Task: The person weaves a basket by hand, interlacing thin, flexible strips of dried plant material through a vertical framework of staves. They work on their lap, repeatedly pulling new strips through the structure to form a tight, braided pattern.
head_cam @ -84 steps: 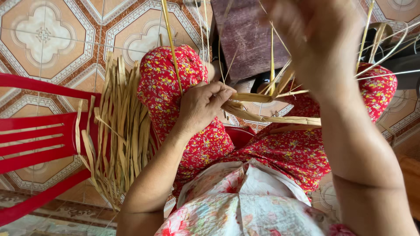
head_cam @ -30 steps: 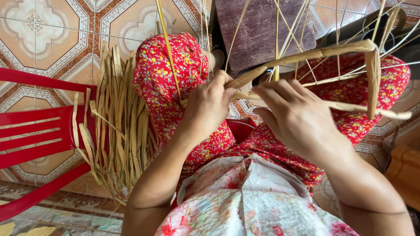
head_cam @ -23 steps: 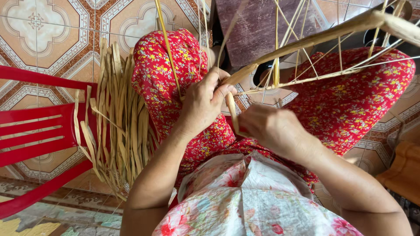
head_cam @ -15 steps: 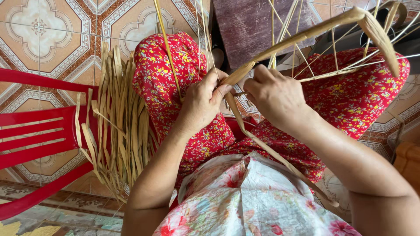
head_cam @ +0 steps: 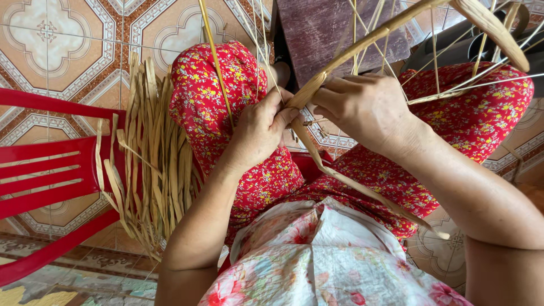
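Our left hand (head_cam: 258, 127) has its fingers curled tight around a flat cane strip (head_cam: 351, 184) where it meets the woven frame (head_cam: 362, 42); our right hand (head_cam: 362, 105) pinches the same joint from the other side, fingers closed on it. The strip trails down across our lap, over red flowered trousers (head_cam: 226, 96). A bundle of strips (head_cam: 156, 158) leans on a red plastic chair (head_cam: 51, 170) at our left. Under everything lies a patterned tile floor (head_cam: 62, 39); a dark wooden stool (head_cam: 334, 28) stands ahead.
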